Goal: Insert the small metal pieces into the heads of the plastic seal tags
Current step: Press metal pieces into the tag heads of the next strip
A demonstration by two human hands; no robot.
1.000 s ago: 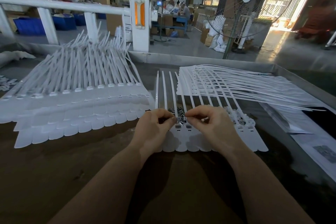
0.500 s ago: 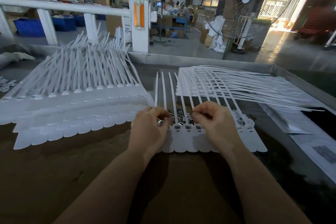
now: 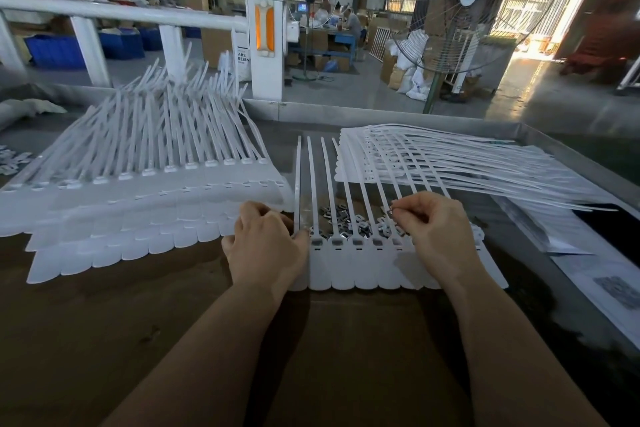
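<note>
- On the brown table (image 3: 104,322), a white plastic seal-tag strip (image 3: 363,267) lies beside loose small metal pieces (image 3: 341,218).
- The right hand (image 3: 436,232) pinches one piece; the left hand (image 3: 266,246), fingers curled, presses the strip's end head.
- Next, probably: seating that piece squarely in an open head.

Two hands over table (image 3: 104,340): left hand (image 3: 266,246), right hand (image 3: 440,236). Three groups of white seal tags around near row (image 3: 363,267): big stack (image 3: 138,204) left of it, fanned stack (image 3: 450,166) behind and right. Near row: roughly ten tags, partly hidden. Metal pieces (image 3: 346,222) just behind near row's heads: a loose scatter, too many to count. One standing fan (image 3: 460,7) beyond.
</note>
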